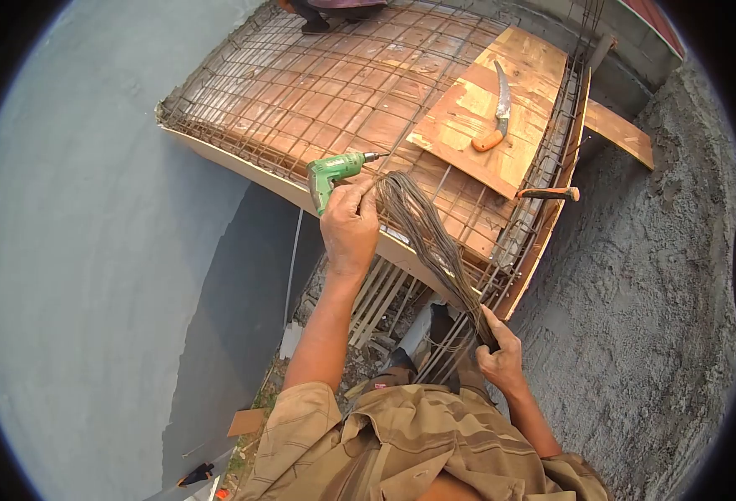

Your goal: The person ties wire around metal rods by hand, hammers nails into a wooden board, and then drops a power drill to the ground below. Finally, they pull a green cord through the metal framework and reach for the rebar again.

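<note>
Left hand (pixel 351 221): fingers bent and drawn together at the looped upper end of a bundle of thin wire (pixel 425 219); the fingertips are partly hidden, so the exact grip is hard to make out. Right hand (pixel 500 355): thumb and fingers closed round the bundle's lower end, palm side out of sight. The bundle slants between both hands, over the near edge of the formwork (pixel 243 171).

Just beyond the left hand: green power drill (pixel 335 169), bit toward the plywood sheet (pixel 501 108). The foot of its handle is hidden behind the hand; contact between them cannot be told.

Farther out: rebar grid (pixel 326 92) over wooden boards. The plywood sheet lies on the grid's right side, with a curved saw (pixel 502 100) flat on it, orange handle nearest the wearer. At the sheet's lower right corner, a hammer-like tool (pixel 549 193) with a black and orange handle; its head is hard to make out.

Top edge of view: another person (pixel 347 7), cut off, only a dark shoe and some clothing showing. Rough grey wall (pixel 635 275) at right.
</note>
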The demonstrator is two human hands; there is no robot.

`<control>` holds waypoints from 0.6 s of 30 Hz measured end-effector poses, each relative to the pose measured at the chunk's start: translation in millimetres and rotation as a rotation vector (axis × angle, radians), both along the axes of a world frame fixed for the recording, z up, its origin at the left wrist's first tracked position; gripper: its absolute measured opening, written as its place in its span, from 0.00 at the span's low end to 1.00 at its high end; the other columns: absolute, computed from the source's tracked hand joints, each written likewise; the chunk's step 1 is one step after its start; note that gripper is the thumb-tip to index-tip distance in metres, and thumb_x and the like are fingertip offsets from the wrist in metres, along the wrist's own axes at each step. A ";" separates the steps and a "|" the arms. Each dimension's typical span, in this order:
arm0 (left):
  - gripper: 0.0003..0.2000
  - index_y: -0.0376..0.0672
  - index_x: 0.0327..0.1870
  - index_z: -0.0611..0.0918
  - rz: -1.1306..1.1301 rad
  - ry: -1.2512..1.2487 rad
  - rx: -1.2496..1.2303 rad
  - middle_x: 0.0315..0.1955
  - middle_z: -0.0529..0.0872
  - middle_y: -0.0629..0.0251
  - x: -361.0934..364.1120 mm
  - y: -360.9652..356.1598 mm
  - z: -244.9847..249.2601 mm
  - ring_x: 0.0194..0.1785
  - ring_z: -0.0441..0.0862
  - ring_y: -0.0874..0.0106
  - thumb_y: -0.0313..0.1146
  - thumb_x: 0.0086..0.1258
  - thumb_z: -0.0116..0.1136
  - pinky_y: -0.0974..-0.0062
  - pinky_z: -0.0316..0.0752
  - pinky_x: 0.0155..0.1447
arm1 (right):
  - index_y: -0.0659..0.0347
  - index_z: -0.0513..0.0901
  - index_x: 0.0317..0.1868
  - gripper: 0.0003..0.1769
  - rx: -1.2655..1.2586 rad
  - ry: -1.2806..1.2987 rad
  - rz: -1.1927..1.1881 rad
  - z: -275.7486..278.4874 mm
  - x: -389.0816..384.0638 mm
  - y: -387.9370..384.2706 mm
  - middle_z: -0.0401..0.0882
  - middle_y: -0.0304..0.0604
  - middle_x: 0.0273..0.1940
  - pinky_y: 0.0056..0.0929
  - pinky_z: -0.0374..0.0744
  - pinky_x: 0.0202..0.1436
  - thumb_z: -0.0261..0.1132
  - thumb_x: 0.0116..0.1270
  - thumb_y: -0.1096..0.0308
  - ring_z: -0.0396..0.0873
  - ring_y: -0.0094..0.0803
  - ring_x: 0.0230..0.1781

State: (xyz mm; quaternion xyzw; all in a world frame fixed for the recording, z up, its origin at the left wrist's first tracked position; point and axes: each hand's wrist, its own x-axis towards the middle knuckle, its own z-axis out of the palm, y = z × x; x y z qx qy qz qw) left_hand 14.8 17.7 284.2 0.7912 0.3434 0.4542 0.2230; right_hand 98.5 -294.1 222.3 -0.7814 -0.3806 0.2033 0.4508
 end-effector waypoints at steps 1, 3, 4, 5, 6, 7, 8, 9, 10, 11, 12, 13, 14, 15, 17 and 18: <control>0.07 0.36 0.44 0.88 0.013 0.019 0.029 0.36 0.87 0.57 -2.9 -2.3 -1.9 0.38 0.86 0.64 0.25 0.67 0.65 0.70 0.80 0.44 | 0.63 0.76 0.67 0.38 0.002 0.021 -0.012 -2.3 -2.8 -0.7 0.84 0.56 0.44 0.33 0.80 0.52 0.57 0.49 0.81 0.85 0.47 0.42; 0.07 0.37 0.43 0.88 0.028 0.055 0.066 0.36 0.86 0.57 -9.8 -3.5 -8.7 0.38 0.86 0.62 0.26 0.66 0.65 0.68 0.80 0.43 | 0.62 0.76 0.67 0.38 -0.022 0.039 -0.026 -2.0 -8.4 -3.2 0.84 0.56 0.44 0.33 0.80 0.51 0.58 0.50 0.81 0.85 0.46 0.42; 0.07 0.37 0.43 0.88 0.036 0.079 0.048 0.36 0.86 0.57 -13.1 -6.2 -9.2 0.39 0.86 0.61 0.26 0.66 0.65 0.67 0.80 0.43 | 0.62 0.76 0.67 0.38 -0.050 0.034 -0.029 0.5 -9.1 -3.3 0.84 0.55 0.44 0.33 0.80 0.52 0.58 0.50 0.81 0.85 0.46 0.42; 0.07 0.38 0.43 0.88 0.044 0.104 0.030 0.37 0.86 0.57 -16.3 -8.8 -9.7 0.40 0.86 0.60 0.26 0.65 0.65 0.66 0.80 0.43 | 0.62 0.76 0.67 0.38 -0.076 0.030 -0.032 2.2 -10.2 -4.1 0.84 0.55 0.44 0.33 0.80 0.52 0.57 0.50 0.81 0.85 0.46 0.43; 0.07 0.38 0.43 0.88 0.050 0.103 0.047 0.37 0.86 0.57 -19.4 -10.4 -10.8 0.39 0.86 0.61 0.26 0.65 0.65 0.67 0.80 0.42 | 0.62 0.76 0.67 0.38 -0.072 0.015 -0.037 1.7 -11.3 -4.7 0.84 0.55 0.45 0.33 0.80 0.52 0.57 0.50 0.81 0.85 0.46 0.43; 0.07 0.38 0.44 0.87 0.055 0.101 0.066 0.36 0.86 0.57 -22.5 -11.6 -12.7 0.39 0.86 0.62 0.26 0.66 0.65 0.67 0.80 0.41 | 0.62 0.76 0.67 0.38 -0.067 0.001 -0.041 -0.5 -12.4 -4.8 0.84 0.55 0.45 0.33 0.80 0.52 0.57 0.50 0.81 0.85 0.46 0.43; 0.08 0.38 0.44 0.87 0.061 0.098 0.085 0.36 0.86 0.57 -24.2 -12.8 -14.4 0.38 0.86 0.62 0.26 0.66 0.65 0.68 0.80 0.41 | 0.62 0.76 0.68 0.38 -0.062 -0.014 -0.046 -2.7 -12.9 -4.9 0.84 0.55 0.46 0.33 0.80 0.52 0.57 0.50 0.81 0.85 0.45 0.43; 0.07 0.37 0.44 0.87 0.031 0.040 -0.004 0.36 0.86 0.58 -25.3 -14.0 -15.7 0.37 0.86 0.65 0.25 0.66 0.65 0.69 0.80 0.40 | 0.62 0.76 0.68 0.38 -0.074 -0.011 -0.054 -4.9 -13.2 -5.3 0.84 0.55 0.46 0.33 0.80 0.53 0.57 0.50 0.81 0.85 0.45 0.43; 0.07 0.37 0.44 0.87 0.002 -0.016 -0.094 0.35 0.87 0.59 -26.9 -15.4 -17.2 0.36 0.86 0.67 0.25 0.67 0.65 0.71 0.80 0.39 | 0.61 0.76 0.68 0.38 -0.087 -0.007 -0.062 -7.6 -13.2 -6.4 0.85 0.55 0.46 0.33 0.80 0.53 0.57 0.50 0.81 0.85 0.45 0.43; 0.06 0.37 0.44 0.87 -0.026 -0.072 -0.186 0.35 0.87 0.60 -28.6 -17.3 -18.7 0.35 0.86 0.70 0.25 0.68 0.64 0.73 0.80 0.39 | 0.61 0.76 0.68 0.38 -0.101 -0.002 -0.069 -10.2 -13.5 -8.1 0.85 0.55 0.46 0.33 0.80 0.53 0.57 0.51 0.81 0.85 0.44 0.43; 0.07 0.35 0.45 0.87 -0.055 -0.105 -0.322 0.35 0.87 0.62 -30.5 -19.3 -17.6 0.35 0.85 0.73 0.24 0.69 0.64 0.76 0.80 0.38 | 0.61 0.76 0.68 0.38 -0.090 -0.003 -0.077 -13.4 -13.8 -10.0 0.85 0.55 0.46 0.33 0.80 0.52 0.57 0.51 0.80 0.85 0.44 0.43; 0.07 0.34 0.46 0.86 -0.084 -0.138 -0.456 0.35 0.87 0.63 -32.3 -20.4 -14.2 0.36 0.85 0.76 0.24 0.70 0.63 0.79 0.80 0.38 | 0.61 0.76 0.68 0.38 -0.076 -0.004 -0.085 -16.7 -13.9 -11.2 0.85 0.55 0.46 0.33 0.80 0.52 0.57 0.51 0.80 0.85 0.44 0.43; 0.07 0.32 0.47 0.86 -0.112 -0.172 -0.591 0.35 0.87 0.64 -33.8 -21.0 -12.8 0.36 0.85 0.79 0.24 0.71 0.63 0.81 0.80 0.37 | 0.60 0.76 0.68 0.38 -0.063 -0.005 -0.093 -18.2 -14.2 -11.8 0.85 0.55 0.46 0.33 0.81 0.51 0.57 0.51 0.80 0.85 0.44 0.42; 0.07 0.32 0.47 0.86 -0.123 -0.182 -0.629 0.35 0.87 0.64 -34.9 -20.5 -13.9 0.35 0.84 0.80 0.24 0.72 0.62 0.82 0.80 0.38 | 0.63 0.76 0.68 0.38 -0.074 -0.011 -0.094 -16.6 -14.6 -11.8 0.85 0.56 0.46 0.30 0.80 0.50 0.56 0.50 0.81 0.85 0.41 0.42; 0.08 0.31 0.47 0.85 -0.141 -0.203 -0.707 0.34 0.87 0.66 -37.0 -18.4 -18.3 0.34 0.83 0.81 0.24 0.72 0.61 0.83 0.80 0.38 | 0.68 0.75 0.67 0.38 -0.096 -0.022 -0.095 -10.3 -14.5 -11.5 0.85 0.56 0.46 0.25 0.79 0.48 0.54 0.50 0.82 0.85 0.35 0.41; 0.08 0.30 0.48 0.84 -0.150 -0.229 -0.714 0.34 0.87 0.65 -37.9 -17.2 -21.1 0.34 0.83 0.80 0.24 0.72 0.61 0.83 0.80 0.38 | 0.67 0.76 0.67 0.38 -0.105 -0.034 -0.089 -9.0 -14.4 -11.5 0.85 0.56 0.46 0.26 0.80 0.49 0.54 0.50 0.82 0.85 0.36 0.41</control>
